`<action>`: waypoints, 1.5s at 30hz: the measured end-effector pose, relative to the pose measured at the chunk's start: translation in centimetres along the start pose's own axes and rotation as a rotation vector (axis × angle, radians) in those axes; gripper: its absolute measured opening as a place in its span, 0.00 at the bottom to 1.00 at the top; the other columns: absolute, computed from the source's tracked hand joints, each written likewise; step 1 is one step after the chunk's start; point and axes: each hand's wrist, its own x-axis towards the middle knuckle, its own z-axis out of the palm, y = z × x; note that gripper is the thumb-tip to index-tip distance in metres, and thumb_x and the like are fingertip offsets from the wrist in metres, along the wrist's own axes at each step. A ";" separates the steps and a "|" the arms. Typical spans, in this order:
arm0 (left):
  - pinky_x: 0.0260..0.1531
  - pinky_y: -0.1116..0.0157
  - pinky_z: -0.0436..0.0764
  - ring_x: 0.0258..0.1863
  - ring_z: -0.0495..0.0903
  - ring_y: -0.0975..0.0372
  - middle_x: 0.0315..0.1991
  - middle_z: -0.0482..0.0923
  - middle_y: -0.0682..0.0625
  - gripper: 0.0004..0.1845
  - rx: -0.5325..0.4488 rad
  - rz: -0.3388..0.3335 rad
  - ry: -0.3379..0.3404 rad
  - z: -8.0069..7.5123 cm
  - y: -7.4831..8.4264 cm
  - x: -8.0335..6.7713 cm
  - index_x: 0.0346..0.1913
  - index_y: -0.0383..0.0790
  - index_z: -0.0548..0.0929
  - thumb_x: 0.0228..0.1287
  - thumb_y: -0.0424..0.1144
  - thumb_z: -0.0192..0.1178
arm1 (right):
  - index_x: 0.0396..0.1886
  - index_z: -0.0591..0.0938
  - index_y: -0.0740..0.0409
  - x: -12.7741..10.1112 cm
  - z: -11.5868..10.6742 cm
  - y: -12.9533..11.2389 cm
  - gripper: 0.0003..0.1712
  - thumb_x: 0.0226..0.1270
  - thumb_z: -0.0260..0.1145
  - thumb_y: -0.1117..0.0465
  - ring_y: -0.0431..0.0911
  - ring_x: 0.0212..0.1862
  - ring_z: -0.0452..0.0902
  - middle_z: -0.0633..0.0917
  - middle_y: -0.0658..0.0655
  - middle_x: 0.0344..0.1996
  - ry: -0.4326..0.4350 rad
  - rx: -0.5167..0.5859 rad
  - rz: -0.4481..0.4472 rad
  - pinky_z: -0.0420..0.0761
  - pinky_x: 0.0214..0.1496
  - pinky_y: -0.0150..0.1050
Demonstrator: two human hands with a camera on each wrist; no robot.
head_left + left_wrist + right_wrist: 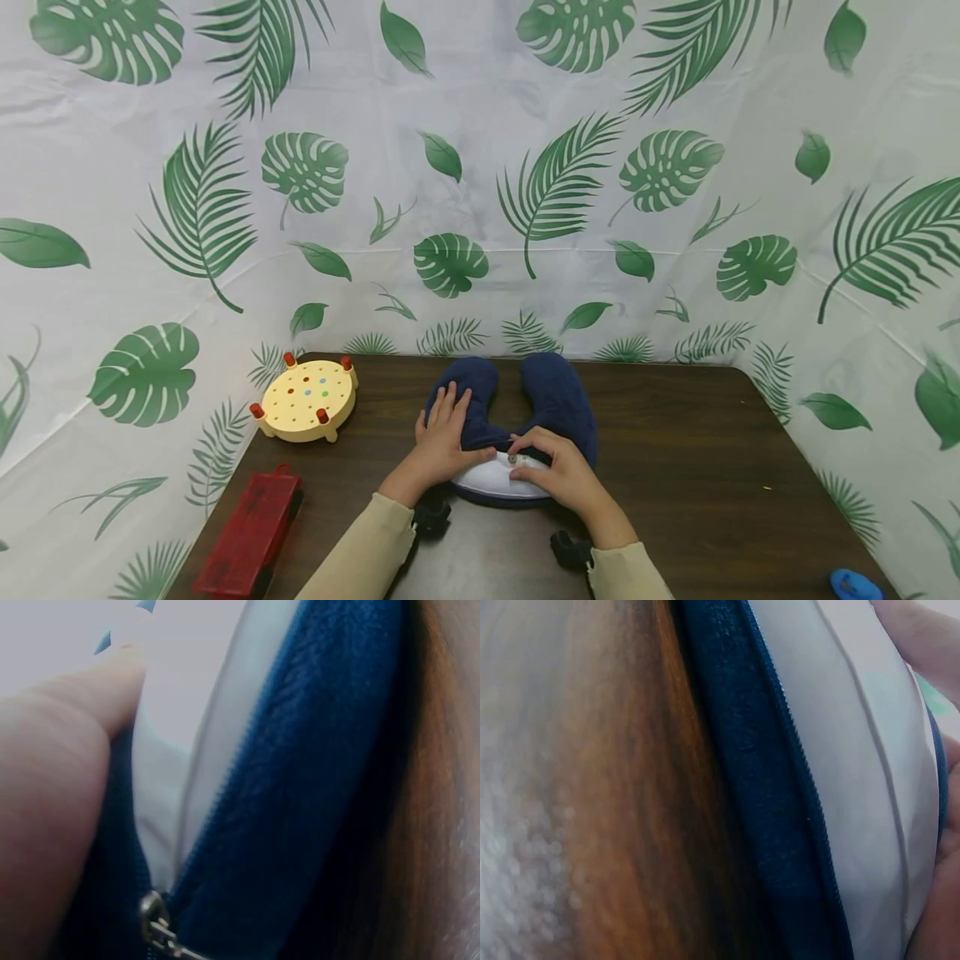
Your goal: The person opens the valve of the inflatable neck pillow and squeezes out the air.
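A navy U-shaped neck pillow (551, 392) lies on the dark wooden table (690, 467), its arms pointing away from me. Its cover is unzipped along the near edge, and the white inner cushion (491, 479) shows there. My left hand (444, 423) presses flat on the pillow's left arm with straight fingers. My right hand (525, 463) pinches the small metal zipper pull (512, 458) at the near middle. The left wrist view shows the zipper slider (154, 916), the blue fleece cover (315, 772) and my thumb (60, 772). The right wrist view shows the zipper teeth (799, 761) beside the white inner cushion (855, 750).
A round yellow peg board with red legs (306, 400) stands at the table's far left. A red box (251, 533) lies at the near left edge. A small blue object (855, 585) sits at the near right corner. Leaf-print cloth (480, 167) walls the table in.
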 end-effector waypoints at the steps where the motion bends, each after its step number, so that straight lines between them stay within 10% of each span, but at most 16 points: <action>1: 0.80 0.26 0.40 0.91 0.33 0.45 0.92 0.34 0.44 0.63 0.000 0.000 0.000 0.0 0.0 0.0 0.91 0.51 0.47 0.65 0.73 0.69 | 0.49 0.91 0.44 0.0 0.0 0.0 0.16 0.62 0.84 0.55 0.50 0.67 0.86 0.90 0.45 0.50 -0.002 -0.004 -0.005 0.77 0.71 0.28; 18: 0.81 0.26 0.37 0.91 0.28 0.45 0.91 0.25 0.42 0.79 -0.012 0.003 -0.108 -0.6 0.0 -0.2 0.91 0.48 0.38 0.50 0.68 0.83 | 0.44 0.93 0.41 0.1 0.3 0.4 0.12 0.62 0.84 0.54 0.51 0.66 0.88 0.91 0.45 0.44 0.005 0.036 0.043 0.81 0.69 0.33; 45: 0.81 0.27 0.39 0.91 0.32 0.48 0.91 0.32 0.44 0.77 0.026 -0.004 -0.058 -0.5 0.4 -0.1 0.91 0.50 0.44 0.48 0.77 0.78 | 0.45 0.93 0.48 0.1 0.0 0.1 0.13 0.62 0.84 0.56 0.52 0.66 0.87 0.91 0.46 0.45 -0.002 0.065 0.050 0.80 0.69 0.30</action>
